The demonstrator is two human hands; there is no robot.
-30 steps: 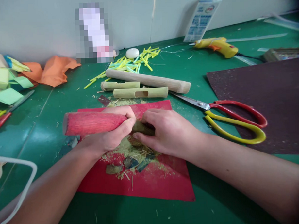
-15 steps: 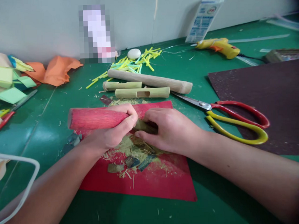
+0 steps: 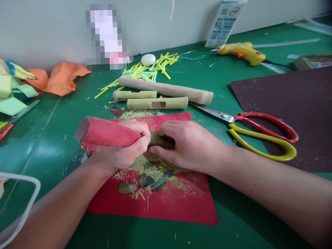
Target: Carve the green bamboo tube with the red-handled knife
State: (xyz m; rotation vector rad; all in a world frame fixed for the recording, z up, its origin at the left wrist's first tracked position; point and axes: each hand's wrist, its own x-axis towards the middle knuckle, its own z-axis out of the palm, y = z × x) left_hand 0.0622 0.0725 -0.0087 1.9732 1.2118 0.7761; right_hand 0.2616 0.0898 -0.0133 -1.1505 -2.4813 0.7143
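My left hand (image 3: 131,144) is wrapped round a thick red wooden handle (image 3: 107,131), whose blunt end points left towards me. What the handle joins to is hidden by my fingers. Close by on the right, my right hand (image 3: 187,142) grips a greenish bamboo piece (image 3: 158,140), mostly covered by the fingers. Both hands are over a red sheet (image 3: 158,208), strewn with pale shavings (image 3: 138,167) and dark chips (image 3: 162,181). Just beyond lie a bamboo tube with a rectangular cut-out (image 3: 142,103), a second cut bamboo piece (image 3: 139,95) and a longer bamboo stick (image 3: 167,89).
Large scissors (image 3: 259,117) with red and yellow handles lie at right beside a dark brown board (image 3: 290,98). A yellow glue gun (image 3: 242,53) rests behind. Cut straw pieces (image 3: 164,63) and a white oval object (image 3: 148,59) lie near the wall. Coloured paper (image 3: 11,104) fills the left.
The red handle has tilted, its blunt end now raised and turned more towards me as my left hand rotates slightly. My right hand and the bamboo have hardly moved.
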